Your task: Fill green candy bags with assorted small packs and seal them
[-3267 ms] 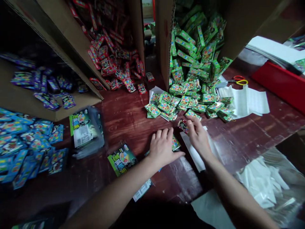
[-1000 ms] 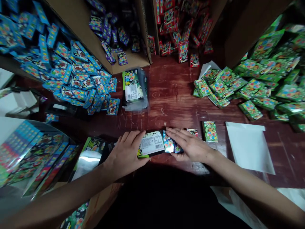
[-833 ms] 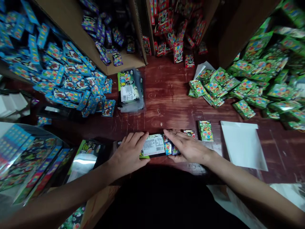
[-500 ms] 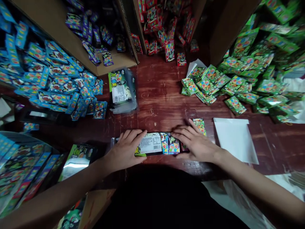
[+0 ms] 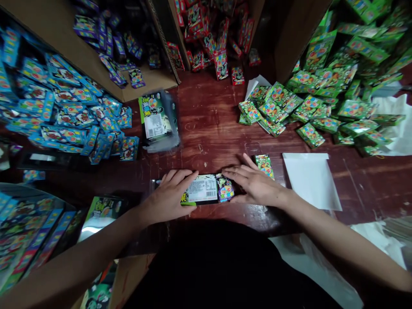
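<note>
My left hand lies over the left part of a flat black-and-green printed sleeve, thumb and fingers at its two long edges. A white label with a barcode shows on the sleeve. At its right end stands a small purple box, up against the opening. My right hand spans a row of small boxes from above, fingers on the far side and thumb on the near side. It mostly hides the boxes under its palm. One green box sticks out just beyond the right hand.
Blue boxes are heaped at left, green ones at right. Cartons at the back hold purple boxes and red boxes. A stack of printed sleeves lies behind my hands. A white paper bag lies at right.
My right hand has moved left towards the sleeve with the row. The blue box that showed at the opening is out of sight, and the purple box now meets the sleeve's end.
</note>
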The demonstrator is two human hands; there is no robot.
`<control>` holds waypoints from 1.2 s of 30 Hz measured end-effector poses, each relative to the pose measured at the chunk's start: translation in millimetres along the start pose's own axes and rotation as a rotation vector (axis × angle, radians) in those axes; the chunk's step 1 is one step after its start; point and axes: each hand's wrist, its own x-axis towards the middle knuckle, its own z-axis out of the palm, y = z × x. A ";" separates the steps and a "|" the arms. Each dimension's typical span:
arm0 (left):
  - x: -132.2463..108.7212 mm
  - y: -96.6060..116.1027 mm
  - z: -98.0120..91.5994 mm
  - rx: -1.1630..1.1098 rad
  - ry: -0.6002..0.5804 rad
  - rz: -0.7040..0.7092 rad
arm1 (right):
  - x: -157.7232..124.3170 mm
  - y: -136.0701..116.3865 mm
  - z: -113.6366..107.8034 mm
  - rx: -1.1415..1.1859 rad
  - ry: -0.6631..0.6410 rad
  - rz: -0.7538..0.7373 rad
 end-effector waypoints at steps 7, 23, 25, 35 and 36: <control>2.4 2.5 7.7 0.021 0.056 -0.031 | -8.3 -1.9 -8.4 -0.092 -0.047 0.068; 18.7 8.3 11.8 -0.041 0.105 -0.078 | -19.9 15.5 -12.2 -0.201 0.126 0.258; 19.0 8.5 13.1 -0.053 0.114 -0.072 | -22.0 14.7 -11.5 -0.161 0.094 0.236; 27.2 4.1 7.2 -0.071 0.077 -0.030 | -26.3 22.9 -22.9 -0.053 0.000 0.118; 26.9 3.7 5.3 -0.078 0.079 -0.038 | -27.7 21.8 -25.3 -0.039 -0.004 0.116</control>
